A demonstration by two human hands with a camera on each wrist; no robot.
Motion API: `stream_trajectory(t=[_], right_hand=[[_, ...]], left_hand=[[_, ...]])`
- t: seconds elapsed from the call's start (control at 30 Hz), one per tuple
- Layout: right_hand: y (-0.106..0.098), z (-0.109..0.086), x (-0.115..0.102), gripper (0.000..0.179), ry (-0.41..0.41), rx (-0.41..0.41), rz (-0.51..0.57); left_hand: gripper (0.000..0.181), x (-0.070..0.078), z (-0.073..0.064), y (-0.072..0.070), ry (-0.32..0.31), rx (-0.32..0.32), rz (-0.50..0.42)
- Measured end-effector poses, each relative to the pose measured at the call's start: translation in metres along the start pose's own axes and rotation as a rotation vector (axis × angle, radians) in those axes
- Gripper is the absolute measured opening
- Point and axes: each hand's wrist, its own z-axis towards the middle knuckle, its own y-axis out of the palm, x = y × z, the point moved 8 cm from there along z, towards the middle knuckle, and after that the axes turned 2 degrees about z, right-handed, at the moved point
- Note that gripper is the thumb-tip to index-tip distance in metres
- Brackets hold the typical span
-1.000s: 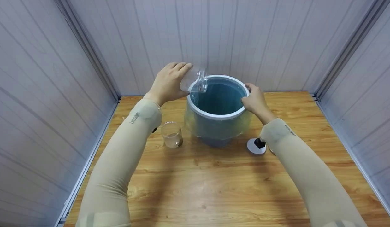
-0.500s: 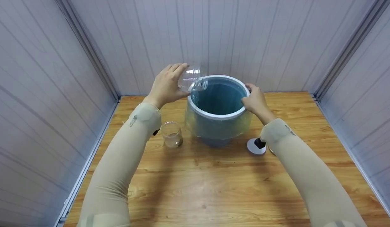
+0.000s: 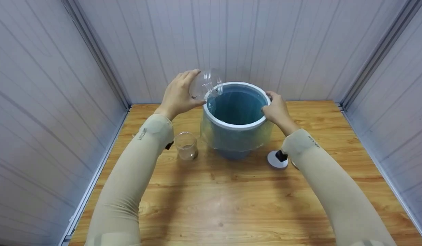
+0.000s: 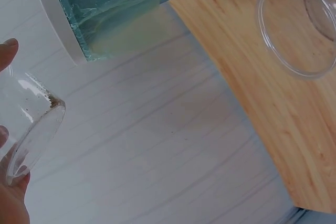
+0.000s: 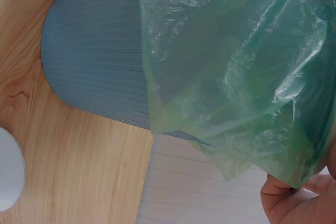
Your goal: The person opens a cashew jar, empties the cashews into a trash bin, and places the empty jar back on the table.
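Note:
My left hand [image 3: 178, 94] holds a clear jar [image 3: 205, 85], tipped on its side with its mouth over the left rim of a blue trash bin [image 3: 236, 127]. Brown residue clings to the jar's bottom edge in the left wrist view. A thin, translucent green bag [image 5: 220, 77] lines the bin and hangs down over its outside below a white rim ring. At the bin's right side, my right hand [image 3: 277, 111] grips the rim, thumb and fingers on either side. The right wrist view shows its fingers [image 5: 275, 195] at the bag's edge.
A second clear jar [image 3: 186, 147] stands upright left of the bin, with dark bits near its base. To the right lies a white round lid [image 3: 277, 160], and another round edge [image 3: 294, 164] shows partly behind the right sleeve. Panelled walls [image 3: 211, 41] enclose the wooden table [image 3: 211, 205].
The left hand has shifted slightly left and turned the jar, so its mouth points more downward into the bin. The right hand and the bin have stayed in place.

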Motion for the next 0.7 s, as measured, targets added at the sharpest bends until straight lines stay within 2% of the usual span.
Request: stream_trajectory(t=[0.37, 0.7], right_hand=[[-0.001, 0.002, 0.003, 0.071, 0.024, -0.005, 0.008], [-0.001, 0.002, 0.005, 0.07, 0.028, -0.011, 0.007]], left_hand=[[0.097, -0.01, -0.007, 0.0, -0.027, 0.004, -0.015], [0.101, -0.026, -0.014, -0.005, -0.07, 0.01, -0.025]])
